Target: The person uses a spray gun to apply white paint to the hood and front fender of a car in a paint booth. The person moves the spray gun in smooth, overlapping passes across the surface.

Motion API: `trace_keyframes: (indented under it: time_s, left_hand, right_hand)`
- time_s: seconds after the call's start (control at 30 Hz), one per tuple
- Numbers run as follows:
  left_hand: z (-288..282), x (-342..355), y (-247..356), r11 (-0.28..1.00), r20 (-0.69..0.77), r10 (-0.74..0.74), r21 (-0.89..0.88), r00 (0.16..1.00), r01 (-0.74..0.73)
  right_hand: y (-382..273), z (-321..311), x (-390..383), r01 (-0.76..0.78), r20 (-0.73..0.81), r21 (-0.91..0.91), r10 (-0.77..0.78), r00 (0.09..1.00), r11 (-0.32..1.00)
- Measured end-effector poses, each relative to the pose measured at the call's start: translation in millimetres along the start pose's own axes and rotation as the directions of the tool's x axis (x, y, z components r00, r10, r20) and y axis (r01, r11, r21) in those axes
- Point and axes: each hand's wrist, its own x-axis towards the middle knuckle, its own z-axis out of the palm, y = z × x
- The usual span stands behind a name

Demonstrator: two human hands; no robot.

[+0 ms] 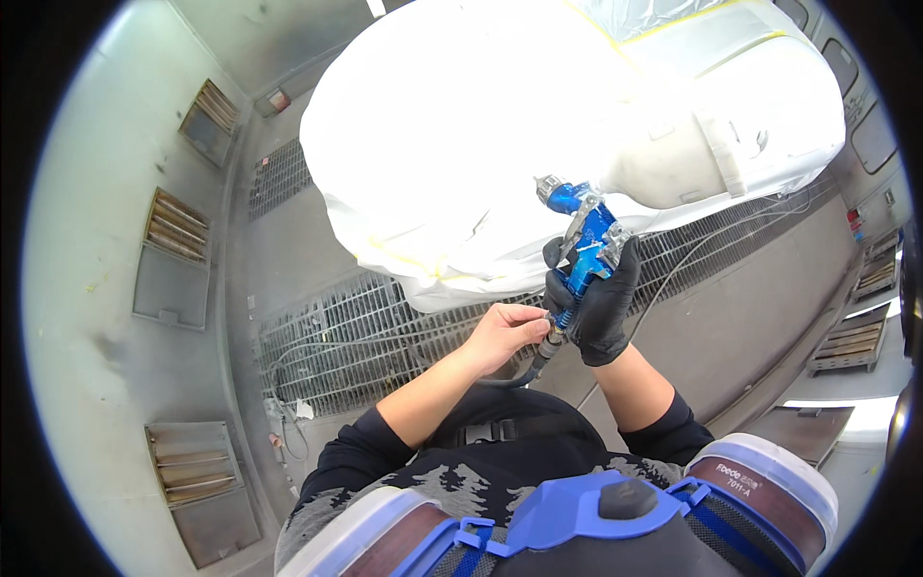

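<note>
My right hand [610, 313], in a black glove, is wrapped round the handle of a blue spray gun [594, 238]. The gun's silver nozzle [548, 187] points to the upper left. A large whitish paint cup [663, 165] with a lid is joined to the gun and tilts over to the right. My bare left hand [502, 338] pinches the air hose fitting [551, 344] at the bottom of the handle, thumb and forefinger together. From that fitting a dark air hose [519, 382] curves down to the left, close to my waist.
A large body under white masking sheet [433, 135], edged with yellow tape, fills the space ahead. Floor grating [336, 337] runs beneath it, with a thin hose [673, 269] across it on the right. Vented panels [178, 231] line the left wall. My respirator [586, 519] shows below.
</note>
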Motion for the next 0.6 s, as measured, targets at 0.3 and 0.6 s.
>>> trace_keyframes:
  time_s: [0.3,0.6]
  left_hand:
    - [5.6,4.5,-41.2,0.996,0.001,0.075,-0.042,0.997,-0.075]
    - [32.7,-19.6,-128.6,0.794,0.17,0.243,0.531,0.955,-0.297]
  right_hand:
    - [2.3,-17.0,-11.8,0.033,0.051,-0.164,-0.025,0.998,0.986]
    - [-49.0,-21.0,-0.1,-0.088,0.145,-0.284,0.134,0.98,0.955]
